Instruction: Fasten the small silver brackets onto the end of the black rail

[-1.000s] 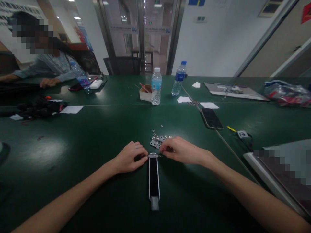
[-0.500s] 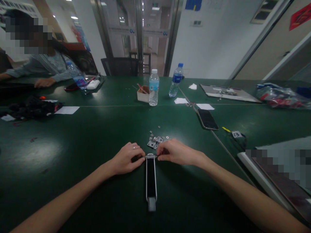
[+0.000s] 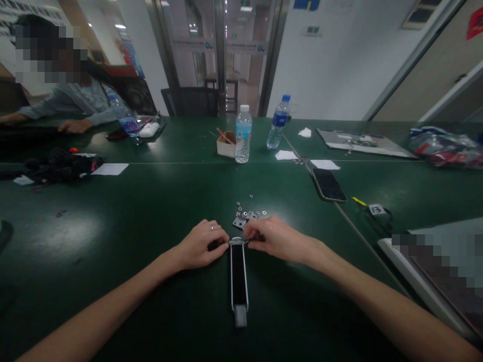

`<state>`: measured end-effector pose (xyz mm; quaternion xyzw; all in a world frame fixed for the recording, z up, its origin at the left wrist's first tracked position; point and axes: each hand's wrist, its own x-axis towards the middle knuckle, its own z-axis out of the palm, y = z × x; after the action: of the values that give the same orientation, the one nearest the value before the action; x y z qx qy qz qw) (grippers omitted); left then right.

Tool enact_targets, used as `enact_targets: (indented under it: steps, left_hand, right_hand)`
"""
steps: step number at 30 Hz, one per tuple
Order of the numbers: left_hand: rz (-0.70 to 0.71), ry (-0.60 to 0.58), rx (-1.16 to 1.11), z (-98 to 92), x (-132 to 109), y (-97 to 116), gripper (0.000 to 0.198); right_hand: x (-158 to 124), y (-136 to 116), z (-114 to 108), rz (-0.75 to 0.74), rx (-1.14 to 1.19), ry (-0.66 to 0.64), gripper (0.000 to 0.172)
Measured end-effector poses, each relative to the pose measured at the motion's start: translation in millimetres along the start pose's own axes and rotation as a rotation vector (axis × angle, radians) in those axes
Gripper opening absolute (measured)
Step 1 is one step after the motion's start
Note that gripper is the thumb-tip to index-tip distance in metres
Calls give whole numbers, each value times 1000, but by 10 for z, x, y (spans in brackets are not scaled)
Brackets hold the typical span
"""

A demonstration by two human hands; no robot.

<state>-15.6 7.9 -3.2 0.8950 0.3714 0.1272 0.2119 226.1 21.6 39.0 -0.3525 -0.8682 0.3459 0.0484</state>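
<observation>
A long, narrow black strip with white edges (image 3: 238,276) lies on the table straight in front of me, its grey end piece (image 3: 240,317) nearest my body. Across its far end sits a small metal crosspiece (image 3: 237,242). My left hand (image 3: 199,245), with a ring on one finger, pinches the left end of this crosspiece between thumb and fingers. At the opposite end, my right hand (image 3: 277,239) has its fingertips closed on it too. Just beyond are flat metal plates with holes (image 3: 239,222), partly covered by my right hand, and several small nuts (image 3: 240,208).
A phone (image 3: 328,184), a clear water bottle (image 3: 243,138), a blue-capped bottle (image 3: 278,123) and a small box (image 3: 225,147) stand or lie farther back. A laptop (image 3: 392,251) is at right. A person (image 3: 75,103) sits at far left behind a dark bundle (image 3: 56,165).
The view has turned slightly left, so everything appears a little farther right. Both hands keep their grip at the strip's far end, with hardly any visible movement.
</observation>
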Motion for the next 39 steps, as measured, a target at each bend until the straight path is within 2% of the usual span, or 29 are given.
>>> enact_targets:
  steps: [7, 17, 23, 26, 29, 34, 39]
  left_hand:
    - [6, 5, -5, -18, 14, 37, 13]
    - [10, 7, 5, -14, 13, 24, 13]
    - [10, 14, 25, -17, 16, 36, 14]
    - [-1, 5, 16, -28, 15, 49, 13]
    - [-15, 0, 1, -31, 12, 51, 13]
    - [-3, 5, -10, -23, 11, 41, 14]
    - [-3, 9, -13, -25, 11, 42, 14]
  right_hand:
    - [-15, -83, 16, -3, -163, 48, 13]
    - [20, -49, 79, -42, -123, 61, 13]
    - [-1, -22, -79, -4, -198, 39, 24]
    - [-15, 88, -207, 74, -274, 84, 20]
    - [11, 306, -265, 144, -352, 181, 18]
    - [115, 651, -205, 97, -329, 229, 22]
    - [156, 653, -207, 141, -301, 218, 18]
